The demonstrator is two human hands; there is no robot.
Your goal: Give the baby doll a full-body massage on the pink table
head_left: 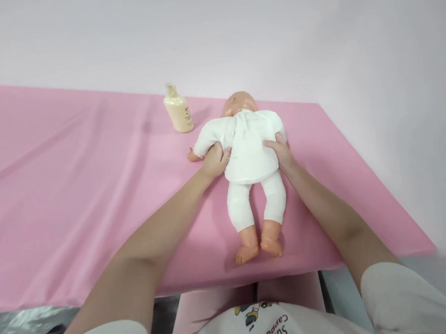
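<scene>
Both hands clasp the doll (248, 147) at its sides, the left hand (216, 161) gripping the white top by one arm, the right hand (280, 151) cupping the other flank. It lies mid-sheet (66, 198), head away, looking light, with a soft cloth body and hard limbs; the torso seems the surest hold. Near its head stands a bottle (178, 109).

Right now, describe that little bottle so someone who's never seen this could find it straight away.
Start at the pink sheet covering the table. On it lies a baby doll in white clothes, held at both sides by two hands. The bottle stands upright just beyond the doll's arm, near the wall: small, cream-coloured, the only container there.
</scene>
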